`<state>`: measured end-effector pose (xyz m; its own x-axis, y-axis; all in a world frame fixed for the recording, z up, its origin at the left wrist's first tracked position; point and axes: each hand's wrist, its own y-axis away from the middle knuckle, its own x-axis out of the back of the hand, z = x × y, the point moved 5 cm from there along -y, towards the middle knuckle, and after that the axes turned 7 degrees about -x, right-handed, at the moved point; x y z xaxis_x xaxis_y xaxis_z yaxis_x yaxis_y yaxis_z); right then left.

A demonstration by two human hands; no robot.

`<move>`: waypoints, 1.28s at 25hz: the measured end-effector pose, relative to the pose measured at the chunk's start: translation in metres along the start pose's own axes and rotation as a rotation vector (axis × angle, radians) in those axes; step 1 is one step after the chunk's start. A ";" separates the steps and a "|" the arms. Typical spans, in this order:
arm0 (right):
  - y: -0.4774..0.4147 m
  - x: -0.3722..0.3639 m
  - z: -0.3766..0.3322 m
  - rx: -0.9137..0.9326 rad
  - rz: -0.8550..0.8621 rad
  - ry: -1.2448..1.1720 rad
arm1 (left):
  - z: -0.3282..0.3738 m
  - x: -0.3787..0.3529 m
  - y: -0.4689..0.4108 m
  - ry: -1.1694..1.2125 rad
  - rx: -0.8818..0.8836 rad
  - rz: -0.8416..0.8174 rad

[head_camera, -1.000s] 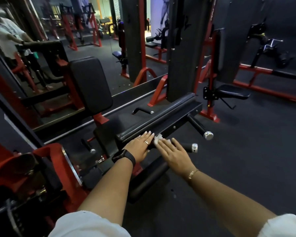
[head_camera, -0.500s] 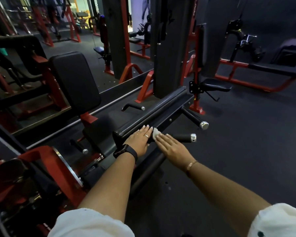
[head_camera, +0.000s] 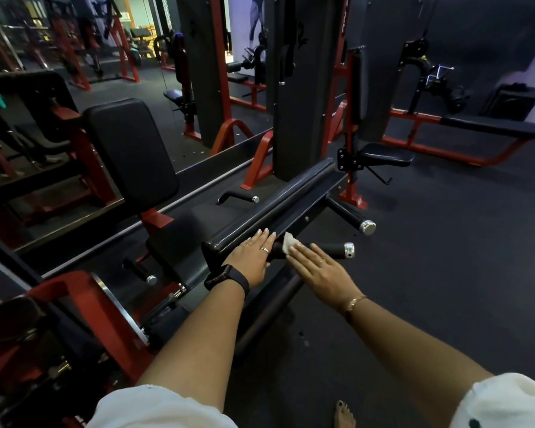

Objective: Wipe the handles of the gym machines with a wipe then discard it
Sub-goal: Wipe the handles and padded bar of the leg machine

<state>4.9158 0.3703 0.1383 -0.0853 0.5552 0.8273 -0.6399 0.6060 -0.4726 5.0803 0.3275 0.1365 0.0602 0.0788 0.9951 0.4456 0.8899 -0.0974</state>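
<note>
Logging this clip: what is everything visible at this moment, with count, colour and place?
padded bar: one, black, between backrest and handles
near handle: one, black with silver cap, sticking out beside the padded bar
far handle: one, black with silver cap, beyond the near handle
wipe: one, white, on the near handle's inner end
backrest: one, black, left of centre
small seat: one, black, further back at right
left hand: flat on the padded bar's end, black watch on wrist
right hand: flat, pressing the wipe
</note>
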 end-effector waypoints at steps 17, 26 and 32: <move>0.015 0.007 0.026 -0.554 0.155 -0.026 | 0.009 -0.002 0.002 -0.220 -0.108 -0.024; 0.020 0.015 0.038 -0.499 0.073 -0.008 | 0.010 -0.001 0.002 -0.186 -0.104 -0.093; 0.010 0.026 0.038 -0.569 0.176 -0.090 | 0.024 0.004 -0.014 -0.223 -0.136 -0.125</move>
<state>4.8779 0.3688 0.1665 -0.2328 0.6394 0.7328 -0.1030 0.7330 -0.6724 5.0533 0.3259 0.1427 -0.1936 0.0824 0.9776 0.5537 0.8318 0.0395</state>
